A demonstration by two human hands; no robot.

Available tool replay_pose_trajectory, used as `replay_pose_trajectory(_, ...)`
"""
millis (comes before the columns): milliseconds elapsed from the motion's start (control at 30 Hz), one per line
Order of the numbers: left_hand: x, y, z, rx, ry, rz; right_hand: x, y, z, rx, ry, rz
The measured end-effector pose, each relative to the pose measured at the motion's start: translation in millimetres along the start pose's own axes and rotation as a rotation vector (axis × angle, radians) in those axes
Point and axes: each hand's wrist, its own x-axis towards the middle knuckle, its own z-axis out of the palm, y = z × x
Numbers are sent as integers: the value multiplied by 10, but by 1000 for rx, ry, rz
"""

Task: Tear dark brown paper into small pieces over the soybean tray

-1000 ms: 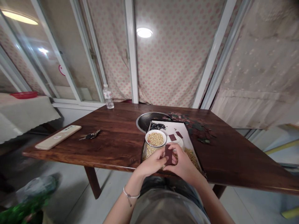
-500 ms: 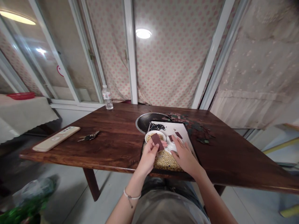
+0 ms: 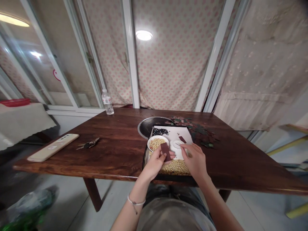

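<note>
A black-rimmed white tray (image 3: 183, 131) lies on the brown wooden table (image 3: 120, 144) in front of me, with a heap of yellow beans (image 3: 175, 166) at its near end and a small pile of black beans (image 3: 160, 131) at its far end. My left hand (image 3: 155, 162) pinches a dark red card (image 3: 165, 151) upright beside a white bowl of yellow beans (image 3: 156, 142). My right hand (image 3: 196, 158) rests over the bean heap with its fingers stretched toward a second white bowl (image 3: 177, 148). Another dark red card (image 3: 182, 139) lies by that bowl.
A round metal basin (image 3: 146, 125) is sunk in the table behind the tray. Dark paper scraps (image 3: 202, 133) are scattered to the right. Keys (image 3: 88, 145) and a long beige remote (image 3: 51, 151) lie to the left, and a water bottle (image 3: 107, 102) stands at the far edge.
My left hand carried the dark red card from above the bean heap to beside the bowl of yellow beans. My right hand let go of it and moved toward the second bowl.
</note>
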Motion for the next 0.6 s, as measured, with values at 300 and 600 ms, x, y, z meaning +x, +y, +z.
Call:
replay_pose_trajectory(300, -96, 48, 37, -42, -22, -3, -73, -221, -25, 290, -304, -255)
replay_pose_trajectory(600, -102, 93, 12, -176, -134, -15, -60, -211, -33, 364, -299, -198)
